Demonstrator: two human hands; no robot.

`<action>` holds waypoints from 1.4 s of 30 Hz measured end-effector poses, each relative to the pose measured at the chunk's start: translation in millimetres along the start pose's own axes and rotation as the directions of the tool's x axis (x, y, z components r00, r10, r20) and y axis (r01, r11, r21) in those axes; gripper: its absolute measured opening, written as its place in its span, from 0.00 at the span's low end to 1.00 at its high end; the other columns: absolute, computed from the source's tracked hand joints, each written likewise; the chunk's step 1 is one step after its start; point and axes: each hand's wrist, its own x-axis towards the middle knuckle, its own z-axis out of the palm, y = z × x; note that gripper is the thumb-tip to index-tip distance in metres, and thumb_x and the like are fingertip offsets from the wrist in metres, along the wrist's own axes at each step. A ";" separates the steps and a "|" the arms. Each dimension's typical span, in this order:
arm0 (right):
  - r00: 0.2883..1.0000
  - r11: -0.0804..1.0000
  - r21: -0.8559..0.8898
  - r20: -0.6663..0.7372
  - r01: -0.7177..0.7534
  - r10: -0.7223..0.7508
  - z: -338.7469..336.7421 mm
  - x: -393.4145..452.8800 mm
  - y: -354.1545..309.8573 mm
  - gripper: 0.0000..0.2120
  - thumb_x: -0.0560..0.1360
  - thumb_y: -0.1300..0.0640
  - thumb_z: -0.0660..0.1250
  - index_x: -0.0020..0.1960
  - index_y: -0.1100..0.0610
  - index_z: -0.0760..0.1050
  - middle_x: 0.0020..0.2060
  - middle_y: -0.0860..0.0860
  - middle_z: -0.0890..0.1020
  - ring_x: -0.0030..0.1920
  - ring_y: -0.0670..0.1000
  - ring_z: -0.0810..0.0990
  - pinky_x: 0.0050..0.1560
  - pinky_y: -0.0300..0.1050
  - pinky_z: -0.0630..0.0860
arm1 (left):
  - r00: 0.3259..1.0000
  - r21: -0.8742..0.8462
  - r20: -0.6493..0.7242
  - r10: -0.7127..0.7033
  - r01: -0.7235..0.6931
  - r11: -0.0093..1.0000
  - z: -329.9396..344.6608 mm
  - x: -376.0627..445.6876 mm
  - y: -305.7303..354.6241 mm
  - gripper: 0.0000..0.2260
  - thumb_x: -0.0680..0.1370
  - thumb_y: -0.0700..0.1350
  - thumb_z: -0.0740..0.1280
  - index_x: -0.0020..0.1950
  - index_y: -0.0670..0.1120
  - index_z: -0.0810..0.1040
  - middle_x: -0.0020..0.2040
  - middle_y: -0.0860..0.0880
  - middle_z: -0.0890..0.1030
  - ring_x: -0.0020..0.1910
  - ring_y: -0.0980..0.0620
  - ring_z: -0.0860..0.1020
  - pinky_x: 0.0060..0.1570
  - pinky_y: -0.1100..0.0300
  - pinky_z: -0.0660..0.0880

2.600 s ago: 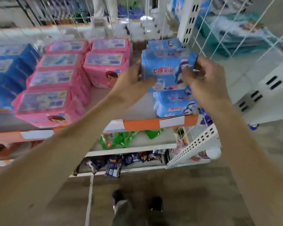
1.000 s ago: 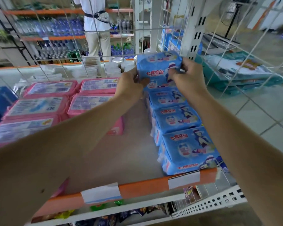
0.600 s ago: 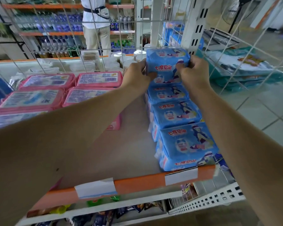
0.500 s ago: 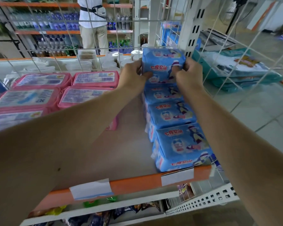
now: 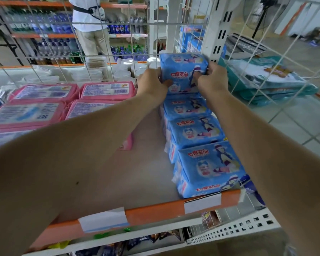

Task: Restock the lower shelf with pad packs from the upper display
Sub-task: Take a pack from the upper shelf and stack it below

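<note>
A blue pad pack [image 5: 181, 71] with red lettering stands at the far end of a row of blue packs [image 5: 198, 133] on the shelf [image 5: 148, 163]. My left hand [image 5: 151, 84] grips its left side and my right hand [image 5: 212, 80] grips its right side. The pack is close to the wire mesh back [image 5: 133, 52] and the white upright post [image 5: 214, 30]. Three more blue packs lie in line toward the orange shelf edge [image 5: 155, 211].
Pink pad packs [image 5: 44, 108] fill the left of the shelf. Teal packs [image 5: 270, 80] lie beyond the mesh on the right. A lower shelf [image 5: 118, 242] holds snack packets. A person [image 5: 89, 24] stands in the aisle behind the mesh.
Both hands have carried the blue pack from the front of the row to its far end near the mesh. In the last half second it has barely moved.
</note>
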 end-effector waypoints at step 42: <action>0.686 0.793 0.120 0.435 0.597 -0.583 -56.5 -311.0 -107.1 0.31 0.77 0.35 0.58 0.78 0.33 0.53 0.79 0.34 0.55 0.80 0.41 0.51 0.77 0.53 0.58 | 0.919 0.503 -0.236 0.316 -0.163 0.849 -228.4 -372.1 23.6 0.30 0.81 0.60 0.60 0.81 0.53 0.59 0.79 0.58 0.60 0.79 0.61 0.55 0.75 0.64 0.53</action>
